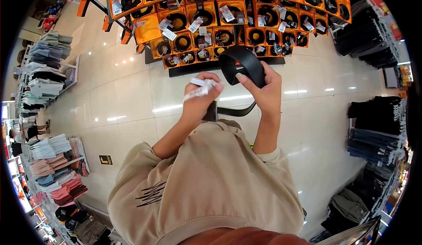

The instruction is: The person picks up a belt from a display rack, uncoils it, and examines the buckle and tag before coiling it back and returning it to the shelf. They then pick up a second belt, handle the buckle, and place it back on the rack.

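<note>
A black belt [251, 61], partly coiled, is held up in front of my chest. My right hand [267, 89] is closed around the coil, with the thumb pressed on its inner side. From there a loose length of the strap curves down and left toward a dark buckle end [211, 112] just below my left hand. My left hand [200, 99] has its fingers closed on a white paper tag [202, 89], which is slightly blurred. Whether the left fingers also grip the belt's end is hidden.
Ahead stands a display rack of orange compartments [187, 40] holding coiled belts with tags. Folded clothes [50, 148] and hanging garments [46, 80] line the left. Jeans [371, 144] and dark trousers [365, 34] hang along the right. A floor sticker [105, 160] marks the shiny tiles.
</note>
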`<state>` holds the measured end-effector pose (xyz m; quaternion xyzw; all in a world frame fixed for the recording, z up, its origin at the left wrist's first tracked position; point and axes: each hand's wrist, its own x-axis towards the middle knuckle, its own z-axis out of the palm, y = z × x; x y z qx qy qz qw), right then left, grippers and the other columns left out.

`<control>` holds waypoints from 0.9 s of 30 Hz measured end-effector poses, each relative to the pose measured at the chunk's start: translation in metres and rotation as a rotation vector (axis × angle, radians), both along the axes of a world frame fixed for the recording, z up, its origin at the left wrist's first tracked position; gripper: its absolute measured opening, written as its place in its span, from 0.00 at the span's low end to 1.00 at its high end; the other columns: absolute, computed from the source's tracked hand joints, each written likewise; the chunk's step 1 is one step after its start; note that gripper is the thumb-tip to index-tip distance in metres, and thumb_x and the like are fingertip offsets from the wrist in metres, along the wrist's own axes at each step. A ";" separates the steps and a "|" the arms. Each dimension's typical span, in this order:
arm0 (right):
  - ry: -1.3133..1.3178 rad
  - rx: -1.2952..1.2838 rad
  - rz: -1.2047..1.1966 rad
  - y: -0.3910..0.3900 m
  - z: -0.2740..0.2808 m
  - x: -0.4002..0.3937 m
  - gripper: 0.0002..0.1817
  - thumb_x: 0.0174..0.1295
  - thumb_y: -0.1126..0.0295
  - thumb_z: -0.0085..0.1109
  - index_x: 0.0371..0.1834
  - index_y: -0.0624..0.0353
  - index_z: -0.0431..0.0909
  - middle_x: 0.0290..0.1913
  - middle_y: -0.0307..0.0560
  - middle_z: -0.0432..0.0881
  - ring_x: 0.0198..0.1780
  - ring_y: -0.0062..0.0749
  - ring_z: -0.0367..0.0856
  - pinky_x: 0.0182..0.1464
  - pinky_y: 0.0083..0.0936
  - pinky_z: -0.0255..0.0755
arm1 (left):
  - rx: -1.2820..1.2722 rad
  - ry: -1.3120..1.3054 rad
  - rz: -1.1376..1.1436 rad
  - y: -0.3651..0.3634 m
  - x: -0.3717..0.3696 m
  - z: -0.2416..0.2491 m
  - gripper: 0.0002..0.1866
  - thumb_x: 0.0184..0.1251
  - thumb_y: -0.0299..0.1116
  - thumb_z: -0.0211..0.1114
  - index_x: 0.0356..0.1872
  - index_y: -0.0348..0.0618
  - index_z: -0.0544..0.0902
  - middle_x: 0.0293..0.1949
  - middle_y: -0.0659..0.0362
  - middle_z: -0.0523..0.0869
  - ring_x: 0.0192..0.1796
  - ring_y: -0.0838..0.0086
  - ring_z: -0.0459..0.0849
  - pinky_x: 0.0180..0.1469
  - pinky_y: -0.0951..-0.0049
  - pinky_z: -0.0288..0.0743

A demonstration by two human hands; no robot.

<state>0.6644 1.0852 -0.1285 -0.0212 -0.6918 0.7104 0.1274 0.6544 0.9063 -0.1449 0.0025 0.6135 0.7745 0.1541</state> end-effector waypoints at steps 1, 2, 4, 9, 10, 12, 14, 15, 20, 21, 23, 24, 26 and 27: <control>-0.005 0.053 0.020 0.000 -0.005 -0.001 0.16 0.52 0.72 0.75 0.39 0.65 0.80 0.28 0.36 0.80 0.29 0.15 0.73 0.31 0.15 0.68 | -0.018 0.048 -0.086 -0.002 0.001 -0.001 0.12 0.62 0.32 0.71 0.44 0.42 0.81 0.32 0.69 0.78 0.33 0.87 0.71 0.37 0.85 0.65; 0.002 0.136 0.036 -0.001 -0.005 -0.001 0.16 0.51 0.72 0.75 0.39 0.65 0.79 0.26 0.37 0.79 0.28 0.16 0.72 0.30 0.16 0.67 | -0.029 0.126 -0.113 -0.002 0.000 -0.002 0.12 0.62 0.32 0.72 0.44 0.41 0.82 0.31 0.69 0.79 0.33 0.87 0.72 0.35 0.85 0.66; 0.019 0.302 0.066 -0.004 -0.003 -0.001 0.15 0.51 0.72 0.75 0.37 0.64 0.79 0.23 0.39 0.77 0.25 0.17 0.71 0.28 0.18 0.65 | -0.037 0.146 -0.025 0.005 0.000 -0.013 0.11 0.63 0.32 0.71 0.43 0.39 0.83 0.31 0.68 0.80 0.33 0.87 0.73 0.33 0.84 0.66; -0.035 0.534 0.186 -0.006 0.008 0.000 0.16 0.50 0.69 0.74 0.31 0.63 0.75 0.22 0.54 0.76 0.22 0.46 0.69 0.26 0.28 0.67 | -0.074 0.354 -0.159 -0.005 -0.018 -0.006 0.06 0.66 0.29 0.67 0.38 0.37 0.83 0.30 0.66 0.82 0.32 0.87 0.75 0.33 0.84 0.67; -0.010 0.540 0.194 -0.006 0.008 -0.001 0.16 0.49 0.69 0.75 0.31 0.63 0.75 0.22 0.54 0.76 0.22 0.46 0.70 0.26 0.28 0.67 | -0.082 0.432 -0.178 -0.005 -0.021 -0.006 0.06 0.66 0.29 0.67 0.37 0.37 0.82 0.30 0.66 0.82 0.31 0.87 0.75 0.32 0.84 0.67; 0.039 0.551 0.219 -0.006 0.009 -0.003 0.16 0.49 0.69 0.75 0.32 0.63 0.75 0.22 0.53 0.76 0.22 0.45 0.70 0.27 0.28 0.67 | -0.027 0.370 -0.212 -0.007 -0.022 -0.012 0.05 0.66 0.28 0.67 0.35 0.38 0.81 0.29 0.66 0.82 0.31 0.87 0.75 0.31 0.84 0.66; 0.023 0.540 0.253 -0.009 0.012 -0.006 0.16 0.48 0.70 0.76 0.33 0.63 0.75 0.23 0.53 0.77 0.22 0.45 0.71 0.27 0.28 0.68 | 0.036 0.306 -0.243 -0.014 -0.021 -0.021 0.05 0.65 0.28 0.68 0.35 0.38 0.81 0.30 0.66 0.82 0.30 0.88 0.75 0.31 0.83 0.66; 0.015 0.534 0.270 -0.011 0.013 -0.008 0.17 0.47 0.70 0.76 0.33 0.63 0.76 0.23 0.53 0.77 0.22 0.45 0.71 0.27 0.28 0.68 | 0.020 0.295 -0.247 -0.018 -0.022 -0.017 0.06 0.64 0.29 0.69 0.36 0.38 0.81 0.30 0.66 0.82 0.30 0.88 0.74 0.30 0.83 0.66; 0.015 0.524 0.321 -0.025 0.016 -0.015 0.17 0.47 0.71 0.75 0.35 0.63 0.77 0.24 0.53 0.78 0.23 0.44 0.72 0.28 0.27 0.68 | 0.023 0.276 -0.292 -0.044 -0.029 -0.020 0.08 0.63 0.30 0.70 0.35 0.38 0.81 0.28 0.67 0.81 0.30 0.89 0.74 0.29 0.84 0.66; 0.001 0.528 0.333 -0.028 0.017 -0.015 0.16 0.48 0.71 0.75 0.36 0.63 0.77 0.24 0.52 0.78 0.23 0.44 0.72 0.28 0.27 0.68 | 0.033 0.273 -0.288 -0.049 -0.028 -0.020 0.08 0.63 0.30 0.70 0.35 0.38 0.81 0.27 0.67 0.80 0.30 0.89 0.73 0.30 0.84 0.66; -0.009 0.556 0.352 -0.041 0.023 -0.012 0.16 0.49 0.71 0.74 0.38 0.63 0.78 0.25 0.53 0.79 0.24 0.45 0.73 0.29 0.27 0.69 | 0.082 0.117 -0.254 -0.059 -0.022 -0.016 0.08 0.63 0.30 0.71 0.35 0.38 0.81 0.27 0.66 0.80 0.30 0.89 0.74 0.30 0.84 0.65; -0.013 0.570 0.363 -0.049 0.025 -0.012 0.16 0.50 0.71 0.73 0.39 0.63 0.78 0.26 0.54 0.80 0.24 0.46 0.74 0.29 0.27 0.70 | 0.107 0.040 -0.236 -0.066 -0.020 -0.015 0.07 0.62 0.30 0.71 0.35 0.39 0.81 0.28 0.66 0.80 0.31 0.89 0.74 0.31 0.84 0.65; 0.011 0.582 0.356 -0.066 0.024 -0.009 0.18 0.50 0.71 0.72 0.44 0.63 0.78 0.30 0.55 0.81 0.28 0.49 0.78 0.32 0.29 0.72 | 0.186 -0.124 -0.170 -0.077 -0.013 -0.019 0.06 0.62 0.29 0.70 0.35 0.39 0.82 0.27 0.67 0.80 0.29 0.87 0.73 0.30 0.83 0.66; 0.023 0.589 0.349 -0.075 0.024 -0.007 0.19 0.51 0.71 0.71 0.46 0.63 0.78 0.32 0.56 0.82 0.30 0.50 0.80 0.34 0.30 0.73 | 0.250 -0.202 -0.106 -0.081 -0.006 -0.019 0.06 0.62 0.29 0.70 0.35 0.39 0.82 0.27 0.67 0.79 0.28 0.86 0.73 0.29 0.83 0.66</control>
